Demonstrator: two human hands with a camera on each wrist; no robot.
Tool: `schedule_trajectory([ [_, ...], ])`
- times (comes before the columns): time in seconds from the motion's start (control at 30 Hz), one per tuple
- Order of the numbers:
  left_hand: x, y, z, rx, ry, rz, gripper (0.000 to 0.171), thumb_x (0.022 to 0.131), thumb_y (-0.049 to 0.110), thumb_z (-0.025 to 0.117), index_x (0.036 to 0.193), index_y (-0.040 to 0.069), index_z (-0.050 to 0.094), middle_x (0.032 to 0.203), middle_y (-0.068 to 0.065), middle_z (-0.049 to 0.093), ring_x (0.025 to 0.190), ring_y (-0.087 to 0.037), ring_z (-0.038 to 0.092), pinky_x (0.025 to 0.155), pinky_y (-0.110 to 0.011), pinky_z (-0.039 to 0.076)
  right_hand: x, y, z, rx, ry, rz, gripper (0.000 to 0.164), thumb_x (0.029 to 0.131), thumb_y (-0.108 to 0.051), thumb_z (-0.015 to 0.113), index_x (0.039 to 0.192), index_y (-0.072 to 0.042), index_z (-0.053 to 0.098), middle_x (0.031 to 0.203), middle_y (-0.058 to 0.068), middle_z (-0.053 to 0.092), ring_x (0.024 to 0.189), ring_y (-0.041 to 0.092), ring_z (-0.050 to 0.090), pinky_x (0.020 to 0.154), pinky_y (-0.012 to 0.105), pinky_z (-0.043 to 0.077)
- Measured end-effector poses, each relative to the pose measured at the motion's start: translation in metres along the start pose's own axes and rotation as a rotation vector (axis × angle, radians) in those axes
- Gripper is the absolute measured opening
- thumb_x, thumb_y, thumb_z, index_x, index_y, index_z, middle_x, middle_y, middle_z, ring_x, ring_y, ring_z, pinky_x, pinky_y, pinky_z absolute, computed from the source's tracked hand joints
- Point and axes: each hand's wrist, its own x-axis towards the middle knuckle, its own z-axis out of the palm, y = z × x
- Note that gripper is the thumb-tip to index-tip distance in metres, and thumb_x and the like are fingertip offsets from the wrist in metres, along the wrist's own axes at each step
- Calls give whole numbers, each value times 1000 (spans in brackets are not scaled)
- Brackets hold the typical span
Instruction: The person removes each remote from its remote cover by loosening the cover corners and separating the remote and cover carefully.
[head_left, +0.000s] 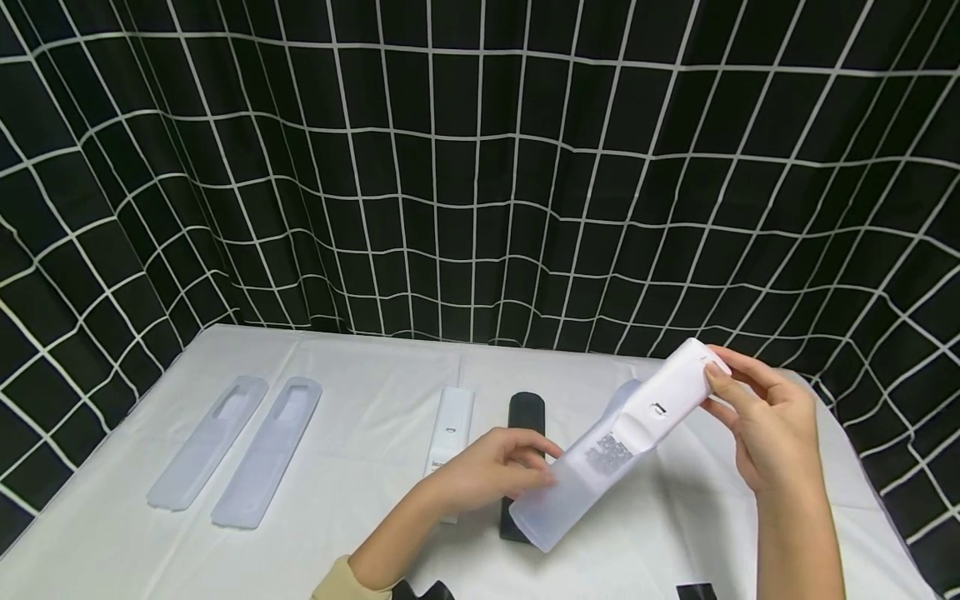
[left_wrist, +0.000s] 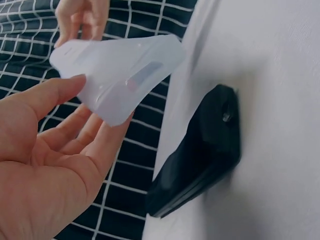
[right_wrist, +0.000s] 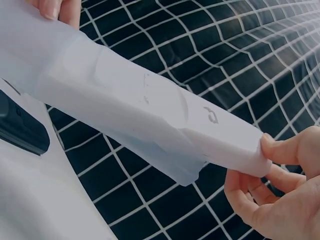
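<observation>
A white remote control (head_left: 671, 387) is held tilted above the table, its lower part inside a translucent silicone remote cover (head_left: 551, 515). The upper end of the remote sticks out, back side up, with a printed label showing through the cover. My right hand (head_left: 780, 429) pinches that bare end between thumb and fingers. At the cover's closed lower end, my left hand (head_left: 487, 468) grips it with thumb and fingers. In the right wrist view, a flap of the cover (right_wrist: 185, 172) hangs loose beneath the remote.
A black remote (head_left: 527, 412) lies below the held cover, partly hidden by it. Left of that is another white remote (head_left: 454, 417), partly behind my left hand. Two more translucent covers (head_left: 210, 446) lie side by side at the left of the white tablecloth (head_left: 360, 433). A black gridded curtain (head_left: 465, 175) hangs behind.
</observation>
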Motion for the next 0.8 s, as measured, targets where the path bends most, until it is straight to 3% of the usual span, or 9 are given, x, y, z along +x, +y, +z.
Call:
schedule_trajectory([
  [0.37,0,4,11,-41,67,-22,24,95,11,71,117,2,67,101,-7,76,89,-9,66,77,-29,59,-5,2,19,12,0,-16,16,94,-1,77,103,-13,79,108,0,66,93,9,71,76,23,63],
  [0.5,1,4,12,-80,72,-2,24,96,8,70,117,0,65,100,-6,75,89,-10,67,79,-32,62,-8,5,26,44,7,-53,22,92,4,77,110,-8,71,104,3,67,90,11,71,78,24,63],
  [0.8,2,6,15,-146,109,25,26,98,4,68,122,-3,61,103,-11,75,89,-12,68,81,-34,63,-13,10,28,-37,-238,-113,59,90,14,74,137,-17,55,109,-2,71,89,10,75,81,26,63],
])
